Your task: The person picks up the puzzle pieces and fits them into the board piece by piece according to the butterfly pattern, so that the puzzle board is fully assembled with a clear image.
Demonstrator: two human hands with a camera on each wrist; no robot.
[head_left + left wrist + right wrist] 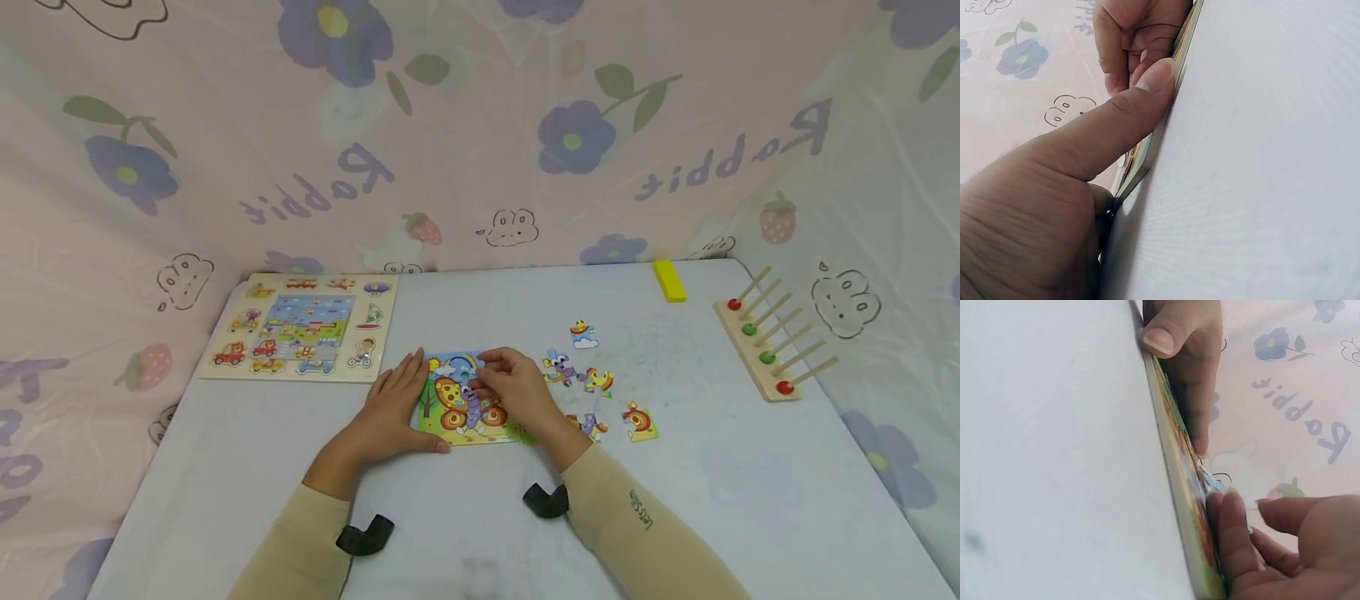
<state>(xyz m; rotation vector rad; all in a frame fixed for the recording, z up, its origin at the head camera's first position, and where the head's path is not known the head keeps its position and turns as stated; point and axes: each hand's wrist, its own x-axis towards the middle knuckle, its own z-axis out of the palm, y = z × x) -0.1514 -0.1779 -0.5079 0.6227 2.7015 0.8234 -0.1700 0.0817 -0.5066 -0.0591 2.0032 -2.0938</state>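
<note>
A butterfly jigsaw puzzle board [480, 439] lies flat before me. My left hand [386, 417] rests along its left side with fingers stretched out, the thumb [1125, 109] pressing at the front edge. Over the board's upper right, my right hand [517, 387] pinches a puzzle piece [1213, 481] with some light blue on it; the fingers hide most of it. To the right lie several loose pieces, among them a boat-and-cloud piece [583, 336], a purple piece [561, 369], a yellow and red piece [599, 382] and an orange spiral piece [640, 422].
A wooden vehicle puzzle [382, 337] lies at the back left of the white table [465, 533]. At the right stands a pegged wooden rack [757, 354] with red and green beads. A yellow block [669, 282] is near the back edge, before a patterned curtain [480, 125].
</note>
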